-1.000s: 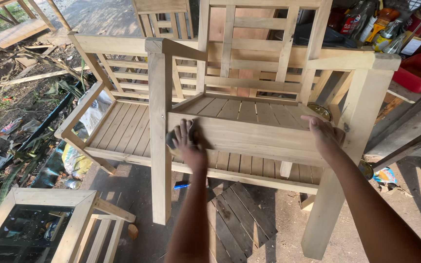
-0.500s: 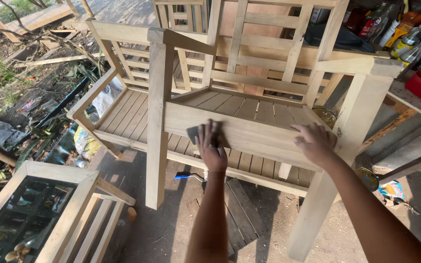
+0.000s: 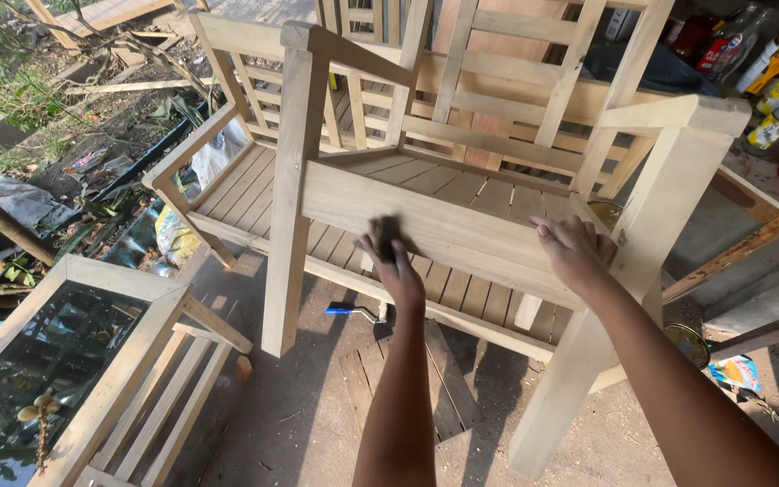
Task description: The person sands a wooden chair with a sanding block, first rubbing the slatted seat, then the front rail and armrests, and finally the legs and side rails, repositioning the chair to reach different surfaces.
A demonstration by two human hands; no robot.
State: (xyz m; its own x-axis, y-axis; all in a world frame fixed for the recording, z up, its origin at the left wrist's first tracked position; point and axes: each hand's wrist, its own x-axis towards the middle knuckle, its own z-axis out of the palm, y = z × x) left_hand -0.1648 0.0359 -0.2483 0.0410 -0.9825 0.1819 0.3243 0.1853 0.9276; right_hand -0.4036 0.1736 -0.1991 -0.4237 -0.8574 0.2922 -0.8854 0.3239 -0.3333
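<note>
An unfinished pale wooden chair [image 3: 462, 230] with a slatted seat and back stands in front of me. My left hand [image 3: 394, 266] presses a dark piece of sandpaper [image 3: 388, 231] flat against the chair's front seat rail, near its middle. My right hand [image 3: 574, 252] rests on the same rail at its right end, beside the right front leg [image 3: 624, 271], fingers curled over the top edge.
A second wooden chair [image 3: 227, 171] stands behind to the left. A glass-topped wooden table [image 3: 74, 361] is at lower left. A blue-handled tool [image 3: 353, 312] lies on the floor under the seat. Bottles [image 3: 768, 81] and a red bin stand at right; scrap wood and debris lie at upper left.
My left hand with the sandpaper has slid to the right along the front rail. My right hand has stayed at the rail's right end. The view has moved closer.
</note>
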